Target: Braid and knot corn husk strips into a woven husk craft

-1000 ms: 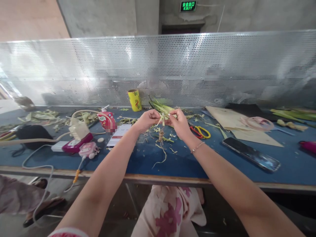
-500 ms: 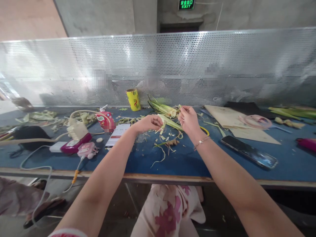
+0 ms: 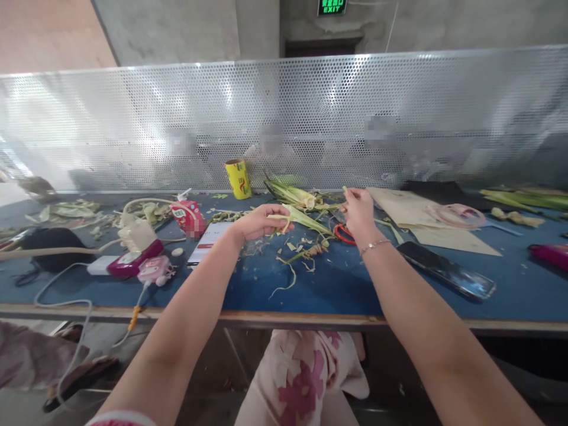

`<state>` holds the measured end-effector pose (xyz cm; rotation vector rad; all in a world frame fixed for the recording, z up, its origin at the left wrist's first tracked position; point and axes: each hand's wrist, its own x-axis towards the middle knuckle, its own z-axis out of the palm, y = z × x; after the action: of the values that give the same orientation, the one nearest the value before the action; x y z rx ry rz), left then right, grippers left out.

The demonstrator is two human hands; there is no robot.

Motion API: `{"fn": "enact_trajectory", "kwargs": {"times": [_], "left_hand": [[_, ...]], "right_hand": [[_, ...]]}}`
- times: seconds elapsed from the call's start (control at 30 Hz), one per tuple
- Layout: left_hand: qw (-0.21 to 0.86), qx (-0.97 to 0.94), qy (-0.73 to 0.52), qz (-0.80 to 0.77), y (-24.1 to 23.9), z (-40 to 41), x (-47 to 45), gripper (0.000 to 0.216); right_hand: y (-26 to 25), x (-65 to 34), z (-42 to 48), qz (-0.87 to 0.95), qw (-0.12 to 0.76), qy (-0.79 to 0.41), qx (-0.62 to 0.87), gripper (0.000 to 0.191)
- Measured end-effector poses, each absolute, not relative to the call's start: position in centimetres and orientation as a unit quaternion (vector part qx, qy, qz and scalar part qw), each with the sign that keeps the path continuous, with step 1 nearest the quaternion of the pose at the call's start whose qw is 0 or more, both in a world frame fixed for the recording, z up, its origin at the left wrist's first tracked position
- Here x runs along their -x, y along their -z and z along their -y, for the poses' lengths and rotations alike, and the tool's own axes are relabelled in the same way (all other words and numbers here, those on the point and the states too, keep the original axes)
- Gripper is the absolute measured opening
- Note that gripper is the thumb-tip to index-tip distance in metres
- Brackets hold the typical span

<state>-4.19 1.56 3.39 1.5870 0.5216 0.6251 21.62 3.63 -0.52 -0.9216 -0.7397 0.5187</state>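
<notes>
My left hand (image 3: 260, 221) is closed around the end of a pale green leaf strip (image 3: 306, 219) above the blue table (image 3: 337, 284). My right hand (image 3: 357, 208) is raised to the right of it, fingers pinched on a thin strip pulled off that leaf. Leaf scraps (image 3: 302, 254) lie on the table below both hands. A bundle of green leaves (image 3: 290, 194) lies just behind them.
Red-and-yellow scissors (image 3: 344, 234) lie under my right wrist. A black phone (image 3: 446, 271) and tan card sheets (image 3: 421, 219) are on the right. A white phone (image 3: 208, 241), pink gadgets (image 3: 146, 265), a red carton (image 3: 189, 216) and a yellow roll (image 3: 238, 178) are left. A perforated metal screen (image 3: 310, 118) backs the table.
My hands were together on the leaf; my right hand has moved right and up, peeling a thin strip away. My left hand has stayed holding the leaf.
</notes>
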Motion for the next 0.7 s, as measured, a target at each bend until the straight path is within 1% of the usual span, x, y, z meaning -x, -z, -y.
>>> {"fn": "enact_trajectory", "kwargs": {"times": [0.1,0.17,0.23,0.27,0.3,0.37,0.5,0.6,0.7], "left_hand": [[0.647,-0.648,-0.337,-0.219,-3.2,-1.6,3.9,0.029],[0.650,-0.631,-0.365,-0.214,-3.2,-1.6,3.7,0.027],[0.648,-0.622,-0.381,-0.217,-3.1,-1.6,3.5,0.026],[0.646,-0.621,-0.387,-0.218,-3.1,-1.6,3.5,0.025],[0.642,-0.622,-0.393,-0.216,-3.1,-1.7,3.4,0.025],[0.629,-0.636,-0.396,-0.207,-2.9,-1.8,3.4,0.025],[0.580,-0.695,-0.371,-0.209,-2.5,-2.2,3.4,0.026],[0.553,-0.713,-0.371,-0.219,-2.3,-2.4,3.2,0.027],[0.545,-0.709,-0.390,-0.220,-2.2,-2.6,3.1,0.030]], "right_hand": [[0.8,-22.1,-3.6,0.462,0.730,-0.093,0.495,0.011],[0.6,-21.7,-3.3,0.518,0.691,-0.012,0.504,0.009],[0.2,-21.0,-2.7,0.557,0.668,0.035,0.493,0.008],[0.0,-20.6,-2.4,0.572,0.662,0.038,0.482,0.007],[-0.3,-20.1,-2.0,0.588,0.659,0.023,0.468,0.005],[-0.6,-19.1,-1.5,0.613,0.656,-0.047,0.439,0.003],[-0.7,-16.8,-0.7,0.618,0.661,-0.187,0.382,0.011],[-0.6,-15.5,-0.3,0.616,0.665,-0.242,0.345,0.013],[-0.6,-14.8,0.0,0.604,0.673,-0.267,0.332,0.015]]}}
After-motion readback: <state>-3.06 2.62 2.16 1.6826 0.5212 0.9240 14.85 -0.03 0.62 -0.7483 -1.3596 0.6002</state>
